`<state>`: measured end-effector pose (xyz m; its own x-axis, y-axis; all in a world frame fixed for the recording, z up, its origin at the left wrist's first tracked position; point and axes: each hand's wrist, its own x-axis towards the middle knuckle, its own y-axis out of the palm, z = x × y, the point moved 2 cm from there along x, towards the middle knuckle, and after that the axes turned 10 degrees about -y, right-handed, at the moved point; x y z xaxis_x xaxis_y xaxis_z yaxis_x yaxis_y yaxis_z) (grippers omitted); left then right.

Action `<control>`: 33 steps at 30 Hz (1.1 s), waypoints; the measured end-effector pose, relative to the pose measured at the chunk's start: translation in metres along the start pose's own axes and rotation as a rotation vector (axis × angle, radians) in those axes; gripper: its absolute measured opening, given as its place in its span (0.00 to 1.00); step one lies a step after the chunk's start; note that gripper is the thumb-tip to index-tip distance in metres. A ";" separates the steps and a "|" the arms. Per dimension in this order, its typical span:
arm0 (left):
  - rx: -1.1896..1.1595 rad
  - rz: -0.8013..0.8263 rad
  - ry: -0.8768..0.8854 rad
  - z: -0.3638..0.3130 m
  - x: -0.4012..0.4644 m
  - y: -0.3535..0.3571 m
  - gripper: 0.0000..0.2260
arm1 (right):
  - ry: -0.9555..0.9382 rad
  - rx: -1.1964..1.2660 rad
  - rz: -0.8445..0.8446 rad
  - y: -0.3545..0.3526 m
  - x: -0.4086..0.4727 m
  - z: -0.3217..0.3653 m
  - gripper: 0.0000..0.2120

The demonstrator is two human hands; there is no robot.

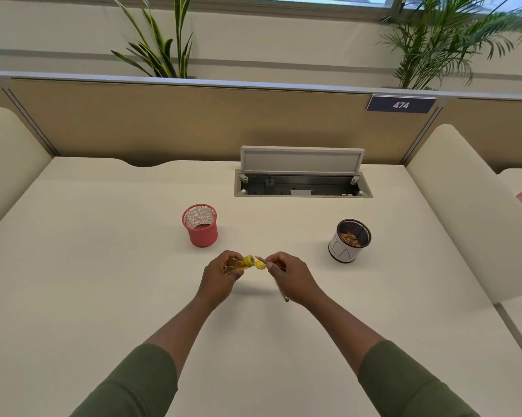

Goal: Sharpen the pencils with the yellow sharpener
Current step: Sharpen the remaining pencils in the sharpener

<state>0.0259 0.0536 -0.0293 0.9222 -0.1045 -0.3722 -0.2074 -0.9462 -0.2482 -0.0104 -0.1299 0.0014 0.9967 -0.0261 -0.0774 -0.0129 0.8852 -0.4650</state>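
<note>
My left hand (220, 275) grips the yellow sharpener (249, 261) above the middle of the white desk (103, 281), its open end turned to the right. A small yellow lid (260, 265) hangs at that end. My right hand (289, 276) pinches a grey pencil (280, 288) near its tip, which points at the sharpener's mouth. The pencil's back end sticks out below my right hand.
An empty red mesh cup (200, 225) stands behind my left hand. A black mesh cup with a white band (348, 240), holding pencil shavings, stands to the right. An open cable hatch (301, 179) lies at the back, and padded side panels (464, 212) flank the desk.
</note>
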 end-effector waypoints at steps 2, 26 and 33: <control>0.033 0.003 0.029 0.000 -0.002 -0.001 0.13 | -0.060 -0.106 -0.011 -0.001 0.000 0.004 0.05; 0.253 0.021 0.094 0.005 -0.004 -0.004 0.13 | -0.309 -0.304 0.062 -0.002 -0.003 -0.001 0.06; 0.255 0.023 0.101 0.000 -0.004 0.000 0.11 | -0.211 -0.346 0.194 0.000 -0.009 0.000 0.09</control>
<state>0.0219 0.0546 -0.0277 0.9417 -0.1672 -0.2920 -0.2922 -0.8369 -0.4629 -0.0189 -0.1300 0.0021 0.9672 0.2525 -0.0274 -0.1920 0.6560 -0.7300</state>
